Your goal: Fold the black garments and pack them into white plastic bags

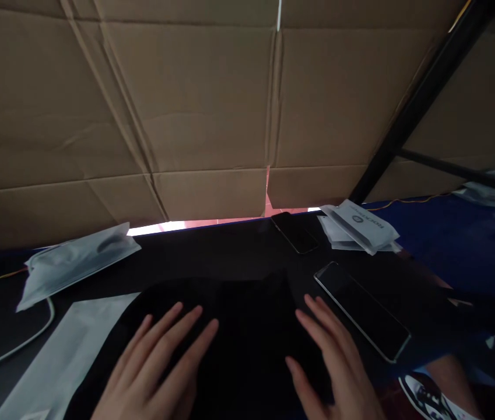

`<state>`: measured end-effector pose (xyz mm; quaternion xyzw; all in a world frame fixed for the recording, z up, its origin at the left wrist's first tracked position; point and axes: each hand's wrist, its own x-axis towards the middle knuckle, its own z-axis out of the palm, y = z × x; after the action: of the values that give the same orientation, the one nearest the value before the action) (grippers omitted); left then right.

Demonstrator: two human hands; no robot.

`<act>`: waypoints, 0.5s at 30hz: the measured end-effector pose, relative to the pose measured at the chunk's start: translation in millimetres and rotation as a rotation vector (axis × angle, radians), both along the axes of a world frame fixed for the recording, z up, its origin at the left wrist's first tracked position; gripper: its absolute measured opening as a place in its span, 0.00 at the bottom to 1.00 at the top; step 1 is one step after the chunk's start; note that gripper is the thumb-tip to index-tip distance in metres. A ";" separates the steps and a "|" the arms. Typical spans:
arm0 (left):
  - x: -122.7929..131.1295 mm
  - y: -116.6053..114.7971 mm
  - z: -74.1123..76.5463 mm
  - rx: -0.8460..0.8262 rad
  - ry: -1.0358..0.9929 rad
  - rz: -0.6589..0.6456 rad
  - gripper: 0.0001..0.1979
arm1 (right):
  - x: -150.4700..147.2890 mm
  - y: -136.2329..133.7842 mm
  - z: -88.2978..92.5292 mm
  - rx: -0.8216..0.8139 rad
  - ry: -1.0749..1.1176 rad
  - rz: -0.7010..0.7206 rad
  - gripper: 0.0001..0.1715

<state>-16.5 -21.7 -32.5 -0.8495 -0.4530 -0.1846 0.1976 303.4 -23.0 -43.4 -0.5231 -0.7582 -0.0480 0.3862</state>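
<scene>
A dark, soft-looking piece of cloth (247,326) lies on the black tabletop in front of me; its full shape is hard to make out against the surface. My left hand (155,367) rests flat on its left part with fingers spread. On the right side, my right hand (334,361) lies on or just over the cloth, fingers apart and thumb pointing inward. Neither hand grips anything. A phone (363,312) with a dark screen lies right of my right hand. Partly under the cloth's left edge is a flat whitish plastic bag (72,350).
Another dark phone (294,232) lies at the table's back edge, beside white printed packets (361,227). A filled translucent pouch (81,259) and a white cable (32,338) are at left. Cardboard (203,105) hangs behind, with a black metal bar (422,105) at right. A person's shoe (424,396) shows lower right.
</scene>
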 end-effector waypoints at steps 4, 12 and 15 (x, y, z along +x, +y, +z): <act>32.0 4.6 -7.0 0.079 0.173 -0.167 0.30 | -12.2 4.9 0.0 0.053 -0.234 0.201 0.27; 5.7 23.0 11.5 -0.152 0.062 -0.141 0.28 | 11.5 26.5 14.9 -0.301 -0.201 0.228 0.22; -6.1 57.1 27.3 -0.268 -0.074 0.075 0.24 | 10.8 60.7 22.2 -0.341 -0.102 0.041 0.23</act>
<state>-22.6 35.4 -5.2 -0.8434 -0.5119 -0.1465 0.0722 314.1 37.7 -21.1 -0.5623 -0.7845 0.0628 0.2538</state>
